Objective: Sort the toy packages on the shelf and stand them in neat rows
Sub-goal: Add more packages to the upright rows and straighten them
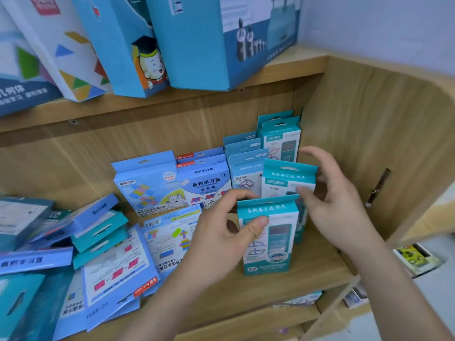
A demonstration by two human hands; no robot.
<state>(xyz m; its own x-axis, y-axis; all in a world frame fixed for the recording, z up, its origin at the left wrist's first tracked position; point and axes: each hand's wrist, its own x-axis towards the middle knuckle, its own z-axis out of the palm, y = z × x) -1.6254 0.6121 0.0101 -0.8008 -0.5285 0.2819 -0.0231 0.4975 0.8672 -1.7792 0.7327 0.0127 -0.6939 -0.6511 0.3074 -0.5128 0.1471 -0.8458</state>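
In the lower middle of the frame the left hand (221, 232) grips the front teal package (268, 242). Its thumb presses on the printed face just under the hang tab, and its fingers curl behind the upper left corner. This package stands upright on the wooden shelf board (312, 264), towards the right end of the shelf.

Directly behind it, and a little higher in the frame, stands the second teal package (288, 179), also upright. The right hand (337, 203) comes in from the right edge of the frame. Its thumb lies on the face of this package and its fingers reach round the upper right corner of the tab, so it seems to pinch the package loosely. Blur makes the contact hard to confirm. The index finger sticks up, apart from the others.

Further back, in the right corner against the side panel (369, 114), more teal packages (280, 137) stand in stepped rows. To their left, in the centre of the frame, blue packages (145, 185) stand upright, facing forward.

At the lower left a heap of flat packages (98, 242) lies in disorder, some face down and some overlapping. One of these reaches under the left wrist.

Across the top of the frame, big boxes (209, 40) lean on the upper shelf.
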